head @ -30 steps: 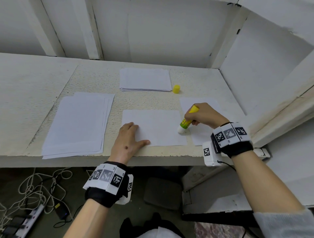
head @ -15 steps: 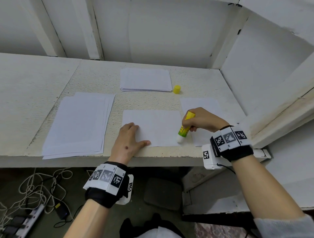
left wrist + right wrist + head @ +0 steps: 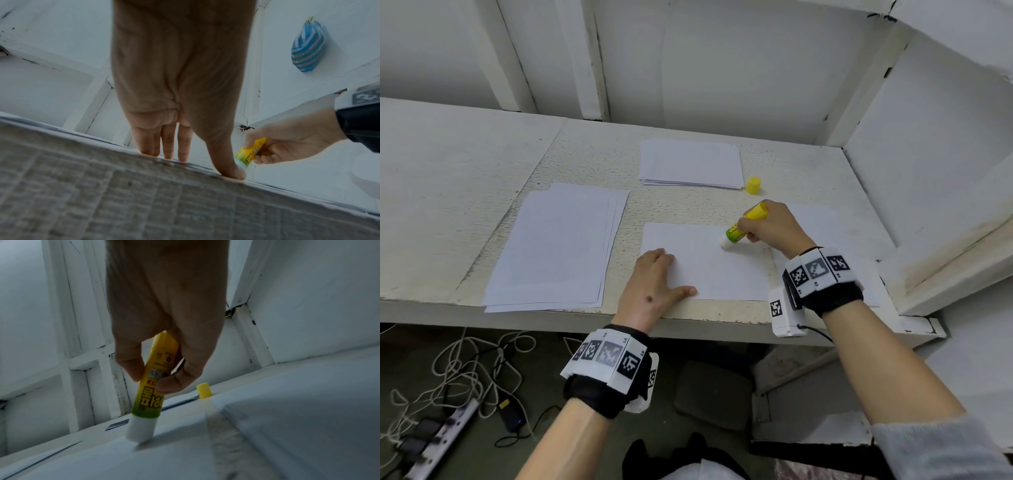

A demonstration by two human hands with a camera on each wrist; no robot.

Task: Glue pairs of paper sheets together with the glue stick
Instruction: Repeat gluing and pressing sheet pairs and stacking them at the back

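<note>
White panelled walls [image 3: 722, 68]; rough white bench [image 3: 465, 164]; cables [image 3: 465, 370], power strip [image 3: 438, 442] on dark floor.

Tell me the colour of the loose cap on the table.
Plain yellow cap; the head view shows it best.

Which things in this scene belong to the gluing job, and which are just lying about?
Job:
glue stick, gripped by right hand
sheet being glued, pressed flat by left hand
sheet beside it
two paper stacks
yellow cap

Lying about:
power strip
cables on floor
</note>
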